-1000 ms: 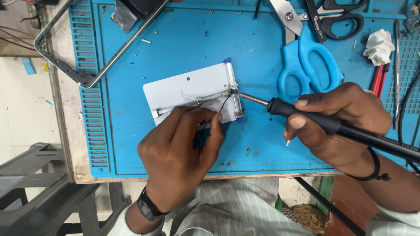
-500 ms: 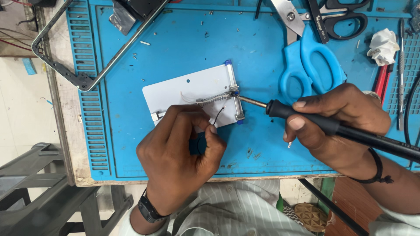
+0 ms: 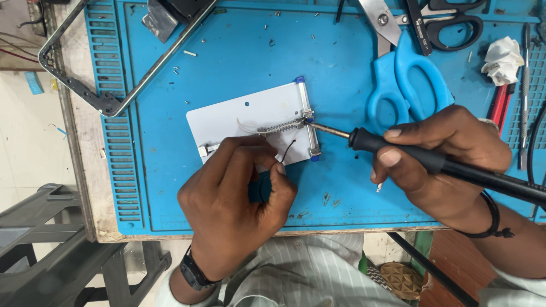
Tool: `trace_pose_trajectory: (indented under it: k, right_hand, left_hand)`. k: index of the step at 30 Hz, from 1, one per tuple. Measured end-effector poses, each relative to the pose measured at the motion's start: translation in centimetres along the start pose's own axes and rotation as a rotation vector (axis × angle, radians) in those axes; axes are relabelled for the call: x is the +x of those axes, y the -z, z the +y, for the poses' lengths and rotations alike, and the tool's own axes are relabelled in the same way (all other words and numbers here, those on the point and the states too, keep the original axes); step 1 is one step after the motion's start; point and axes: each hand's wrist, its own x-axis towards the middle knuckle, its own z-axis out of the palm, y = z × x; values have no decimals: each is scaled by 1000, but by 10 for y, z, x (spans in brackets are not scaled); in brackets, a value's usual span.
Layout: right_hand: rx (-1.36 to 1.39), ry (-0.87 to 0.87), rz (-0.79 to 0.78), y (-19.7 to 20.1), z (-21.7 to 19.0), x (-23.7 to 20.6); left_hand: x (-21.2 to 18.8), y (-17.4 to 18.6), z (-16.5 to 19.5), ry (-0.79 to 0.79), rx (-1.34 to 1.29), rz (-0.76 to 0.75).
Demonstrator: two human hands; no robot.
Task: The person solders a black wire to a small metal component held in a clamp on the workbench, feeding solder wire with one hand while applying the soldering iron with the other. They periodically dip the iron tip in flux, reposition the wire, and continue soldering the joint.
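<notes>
Soldering at white plate [image 3: 244, 116] mid blue mat [image 3: 239, 57]: right hand [image 3: 441, 156] grips soldering iron [image 3: 398, 152], tip at plate's right clamp [image 3: 307, 119]. Left hand [image 3: 236, 196] pinches thin black wire [image 3: 288, 149] at near edge. Next, judged: steady tip, feed wire precisely to joint.

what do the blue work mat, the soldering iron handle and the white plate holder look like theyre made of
Blue work mat: likely silicone or soft rubber, matte, with moulded ribbed slots along its edge. Soldering iron handle: black, dull, probably plastic or rubber; its shaft looks like bare metal. White plate holder: smooth flat white sheet, painted metal or plastic, cannot tell which; its rail at the right edge is shiny metal with blue end caps.
</notes>
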Motion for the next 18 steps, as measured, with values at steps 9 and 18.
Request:
trace_pose_trajectory:
  k: [9, 18]
  right_hand:
    - [9, -4, 10, 1, 0, -3]
    - [-93, 61, -19, -2, -2, -6]
  left_hand:
    - [1, 0, 2, 2, -11, -13]
    - [1, 1, -3, 29, -41, -22]
